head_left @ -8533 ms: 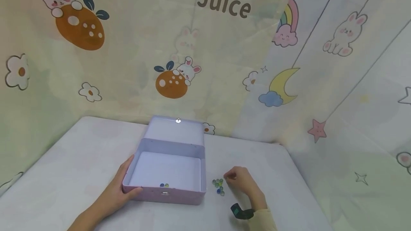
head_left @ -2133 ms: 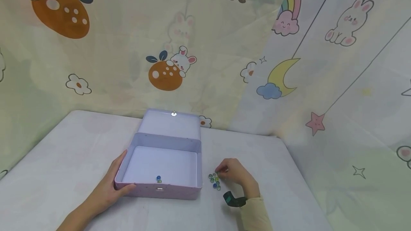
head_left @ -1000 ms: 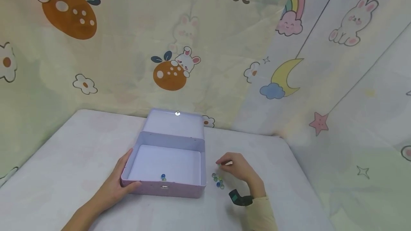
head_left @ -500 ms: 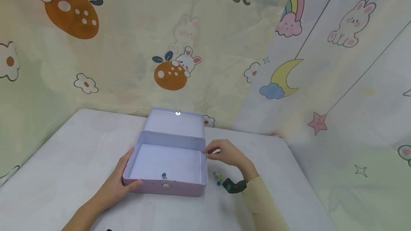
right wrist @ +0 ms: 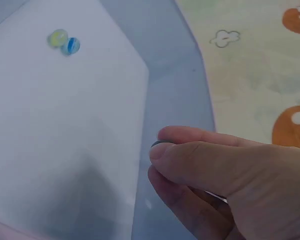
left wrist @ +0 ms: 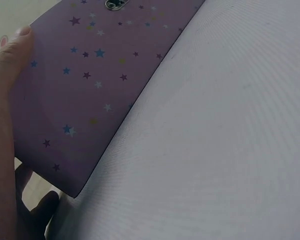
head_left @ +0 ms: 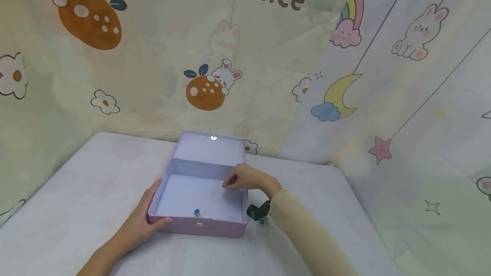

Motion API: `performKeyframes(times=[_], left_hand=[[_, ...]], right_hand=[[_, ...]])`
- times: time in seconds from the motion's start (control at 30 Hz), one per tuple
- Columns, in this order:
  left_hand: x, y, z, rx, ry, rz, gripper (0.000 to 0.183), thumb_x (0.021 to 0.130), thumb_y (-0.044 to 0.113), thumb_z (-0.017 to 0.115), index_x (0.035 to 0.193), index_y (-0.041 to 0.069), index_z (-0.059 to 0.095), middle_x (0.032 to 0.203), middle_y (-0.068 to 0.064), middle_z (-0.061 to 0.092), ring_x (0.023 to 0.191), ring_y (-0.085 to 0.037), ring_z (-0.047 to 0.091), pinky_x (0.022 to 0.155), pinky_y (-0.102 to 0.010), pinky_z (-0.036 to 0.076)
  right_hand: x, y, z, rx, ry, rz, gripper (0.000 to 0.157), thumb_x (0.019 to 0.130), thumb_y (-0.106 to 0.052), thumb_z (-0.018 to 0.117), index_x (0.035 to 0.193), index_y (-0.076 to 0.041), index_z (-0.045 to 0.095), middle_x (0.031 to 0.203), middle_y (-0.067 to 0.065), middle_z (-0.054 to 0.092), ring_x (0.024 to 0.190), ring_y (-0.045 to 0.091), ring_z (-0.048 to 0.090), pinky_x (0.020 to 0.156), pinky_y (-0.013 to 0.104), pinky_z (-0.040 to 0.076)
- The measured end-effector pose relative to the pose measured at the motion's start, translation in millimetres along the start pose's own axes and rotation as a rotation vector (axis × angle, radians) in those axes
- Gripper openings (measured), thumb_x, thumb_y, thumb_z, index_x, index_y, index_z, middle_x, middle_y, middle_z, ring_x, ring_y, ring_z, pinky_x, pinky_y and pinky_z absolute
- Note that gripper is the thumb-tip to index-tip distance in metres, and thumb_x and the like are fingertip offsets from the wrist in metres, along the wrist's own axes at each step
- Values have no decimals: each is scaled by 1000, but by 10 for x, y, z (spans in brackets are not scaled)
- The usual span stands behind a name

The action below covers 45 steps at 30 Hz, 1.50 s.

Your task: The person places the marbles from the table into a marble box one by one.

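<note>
A lilac tin box (head_left: 215,227) stands on the table with its hinged lid (head_left: 209,149) raised at the back. Stars decorate its outer front wall. My left hand (head_left: 139,219) grips the front left corner, thumb on the front and fingers along the side. Over the right half of the box, my right hand (head_left: 245,177) pinches a glass marble (right wrist: 162,143) between thumb and fingers; only its dark rim shows. Two marbles lie together on the box floor, one yellow (right wrist: 58,38) and one blue (right wrist: 71,46), near the front wall.
Loose marbles (head_left: 264,221) lie on the white-covered table (head_left: 199,257) right of the box, partly hidden behind the dark wrist camera (head_left: 258,211). A printed cloth backdrop (head_left: 264,97) rises behind the table.
My right hand has picked a marble from the group on the table and carried it left, over the box's right wall. The left hand keeps its grip on the corner.
</note>
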State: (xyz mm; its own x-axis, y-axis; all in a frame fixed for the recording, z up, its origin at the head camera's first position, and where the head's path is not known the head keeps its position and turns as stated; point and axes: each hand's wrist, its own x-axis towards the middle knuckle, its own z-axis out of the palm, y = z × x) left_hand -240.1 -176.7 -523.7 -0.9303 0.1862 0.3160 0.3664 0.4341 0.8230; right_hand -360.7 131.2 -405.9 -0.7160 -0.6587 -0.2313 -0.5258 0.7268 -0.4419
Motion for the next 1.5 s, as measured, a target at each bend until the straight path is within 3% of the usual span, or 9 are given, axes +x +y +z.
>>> performKeyframes(times=[0.13, 0.43, 0.83, 1.07, 1.2, 1.33, 1.5], left_hand=[[-7, 7, 5, 22, -5, -12, 107, 76, 27, 77, 153, 29, 4, 158, -12, 12, 139, -52, 18, 98, -76, 23], [1, 6, 2, 44, -5, -23, 107, 76, 30, 77, 153, 30, 3, 158, -12, 11, 139, -52, 18, 98, -76, 24], [0, 13, 15, 56, -6, -29, 107, 77, 31, 77, 154, 29, 3, 159, -10, 11, 140, -51, 18, 98, -76, 24], [-15, 19, 13, 51, -5, -21, 107, 76, 29, 77, 153, 31, 3, 158, -12, 12, 139, -52, 19, 97, -76, 25], [-18, 22, 25, 63, -7, -32, 106, 77, 31, 76, 154, 28, 3, 158, -12, 11, 139, -52, 19, 97, -76, 25], [-13, 24, 21, 53, 2, -21, 107, 76, 29, 77, 154, 29, 4, 158, -12, 12, 138, -52, 20, 97, -76, 25], [-6, 20, 13, 42, 9, -6, 107, 75, 28, 78, 152, 34, 3, 158, -13, 13, 138, -52, 19, 97, -76, 25]], right_hand=[[150, -32, 88, -33, -35, 26, 11, 84, -12, 71, 93, -16, 76, 87, -12, 68, 79, 0, 59, 74, 15, 50], [320, -103, 219, -220, -57, 66, 7, 82, -14, 73, 83, -21, 75, 81, -13, 65, 76, 2, 56, 73, 15, 49], [352, -139, 283, -231, -102, 94, 12, 80, -11, 75, 85, -22, 74, 81, -14, 64, 76, 2, 56, 72, 15, 49], [316, -162, 223, -173, -65, 68, 14, 80, -13, 75, 92, -22, 74, 85, -14, 65, 78, 1, 57, 75, 14, 50], [234, -169, 119, -78, -9, 25, 17, 83, -12, 72, 99, -18, 74, 92, -9, 69, 82, 1, 59, 77, 15, 51], [81, -169, -3, 28, 57, 1, 21, 84, -12, 71, 105, -15, 72, 101, -2, 71, 88, 1, 62, 81, 17, 53], [-212, -110, -88, 120, 192, 0, 22, 85, -13, 71, 106, -16, 72, 102, -2, 69, 91, 4, 63, 80, 19, 54]])
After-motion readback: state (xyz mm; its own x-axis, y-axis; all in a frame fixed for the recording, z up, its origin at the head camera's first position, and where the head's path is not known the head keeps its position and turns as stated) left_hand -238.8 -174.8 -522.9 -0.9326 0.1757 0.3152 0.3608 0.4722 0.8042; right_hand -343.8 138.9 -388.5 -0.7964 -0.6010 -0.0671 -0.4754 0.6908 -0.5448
